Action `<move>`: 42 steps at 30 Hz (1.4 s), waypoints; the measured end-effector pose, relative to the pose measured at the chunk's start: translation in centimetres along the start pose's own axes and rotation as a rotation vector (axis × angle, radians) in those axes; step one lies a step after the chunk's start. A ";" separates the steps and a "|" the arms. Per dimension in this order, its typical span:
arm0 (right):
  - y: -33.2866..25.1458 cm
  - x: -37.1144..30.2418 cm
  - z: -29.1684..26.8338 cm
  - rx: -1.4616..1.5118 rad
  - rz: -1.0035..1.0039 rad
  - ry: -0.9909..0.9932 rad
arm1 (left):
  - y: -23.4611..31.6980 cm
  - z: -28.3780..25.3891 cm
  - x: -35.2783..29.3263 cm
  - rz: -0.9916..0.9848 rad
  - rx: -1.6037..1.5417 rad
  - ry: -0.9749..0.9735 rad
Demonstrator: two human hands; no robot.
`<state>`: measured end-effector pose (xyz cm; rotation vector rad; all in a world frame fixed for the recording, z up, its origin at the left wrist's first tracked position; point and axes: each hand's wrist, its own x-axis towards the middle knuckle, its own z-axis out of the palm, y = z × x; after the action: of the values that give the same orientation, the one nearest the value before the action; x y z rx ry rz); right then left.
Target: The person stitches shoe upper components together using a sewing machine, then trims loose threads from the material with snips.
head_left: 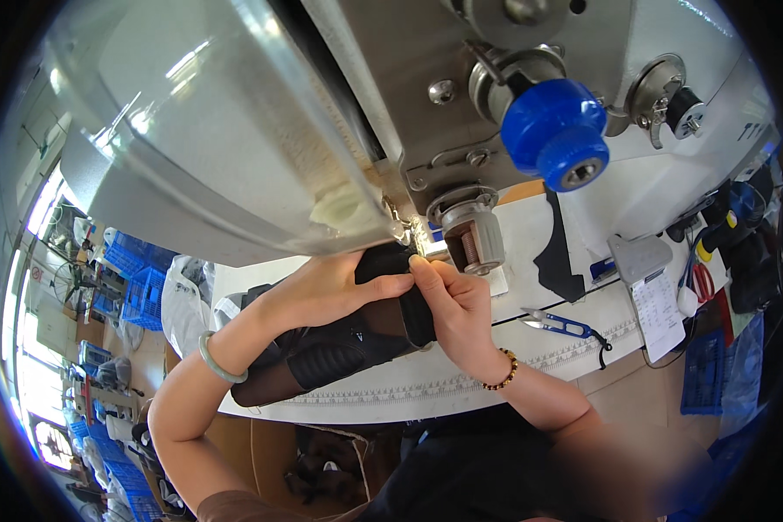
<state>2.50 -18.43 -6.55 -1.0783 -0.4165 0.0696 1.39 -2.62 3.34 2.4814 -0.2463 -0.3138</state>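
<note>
1. From where I stand, the left hand (332,291) has its thumb laid flat over the black fabric piece (348,352), the fingers mostly lost from sight behind it; it looks like a light clamp, barely parted.
2. The right hand (464,315) is nipped tight, thumb against forefinger, on the piece's far edge, with the other fingers curled in. The two thumbs almost meet.
3. The piece lies between the hands and back to the left, below the left wrist. Its long axis slants from the right fingertips down towards the person's left elbow, so its pinched end is nearest the right hand.
4. Just beyond both sets of fingertips sits the sewing machine (426,52); that edge-to-machine gap is what matters, though I can't tell whether they touch.
5. Right beside the right hand, forward of it, stands a metal holder (487,244) with reddish-brown thread.
6. Farther right of that hand, blue-handled snips (567,326) and a black cut-out (555,257) lie on the white table (600,304).
</note>
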 end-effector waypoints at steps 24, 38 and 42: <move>-1.0 -1.7 -2.6 -0.024 0.136 -0.342 | -0.4 -0.2 0.4 -0.054 -0.030 0.005; -3.3 0.0 -5.0 0.029 0.373 -0.485 | 0.1 1.9 0.2 -0.126 -0.202 0.150; -4.2 1.5 -6.8 -0.053 0.402 -0.561 | -0.3 3.2 0.0 -0.253 -0.254 0.180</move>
<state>5.77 -25.78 -5.20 -1.1763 -0.6998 0.7330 0.51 -4.23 0.64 2.2699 0.1747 -0.2082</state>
